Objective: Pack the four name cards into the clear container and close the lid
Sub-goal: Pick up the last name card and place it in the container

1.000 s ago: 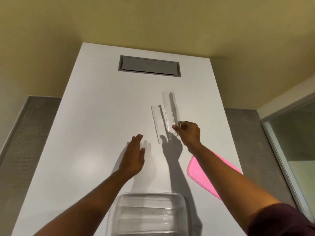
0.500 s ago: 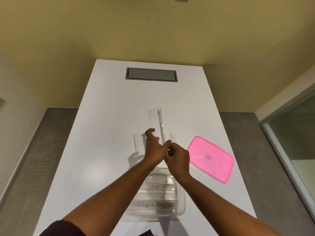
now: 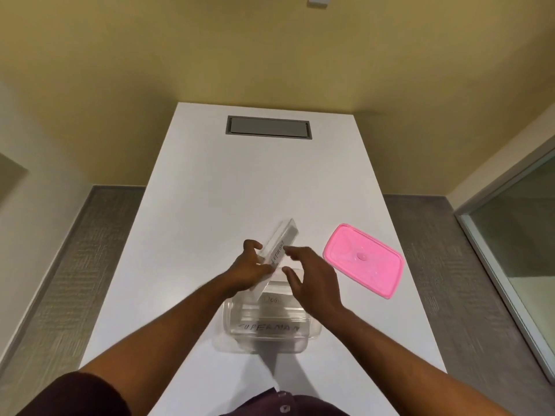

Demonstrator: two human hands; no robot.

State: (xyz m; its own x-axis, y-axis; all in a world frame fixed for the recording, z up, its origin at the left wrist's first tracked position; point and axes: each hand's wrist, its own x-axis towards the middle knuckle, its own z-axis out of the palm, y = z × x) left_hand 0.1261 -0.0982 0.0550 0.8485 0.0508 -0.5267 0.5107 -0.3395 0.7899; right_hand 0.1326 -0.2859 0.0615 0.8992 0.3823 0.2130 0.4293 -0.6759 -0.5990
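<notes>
A clear name card [image 3: 277, 250] with handwriting on its face is held tilted above the far edge of the clear container [image 3: 267, 322], its upper end pointing away and to the right, its lower end dipping toward the container's opening. The container sits on the white table [image 3: 210, 190] near the person, open at the top; inside it lie at least two other name cards, one [image 3: 270, 327] nearest the person lettered "SUPERMAN" and another [image 3: 270, 300] behind it whose writing is too blurred to read. The pink lid [image 3: 363, 259] lies flat on the table to the right of the container, apart from it. A grey recessed panel [image 3: 268, 128] is set into the far end of the table, well away from everything else.

The left hand [image 3: 247, 270] has its grip closed on the tilted card, thumb on the near face and fingers curled behind the far one. The right hand [image 3: 312, 277] hovers just beside the card, fingers spread and loosely bent, its grip open and empty; whether a fingertip touches the card's edge I cannot tell. Both forearms reach forward over the container, partly hiding its rim.
</notes>
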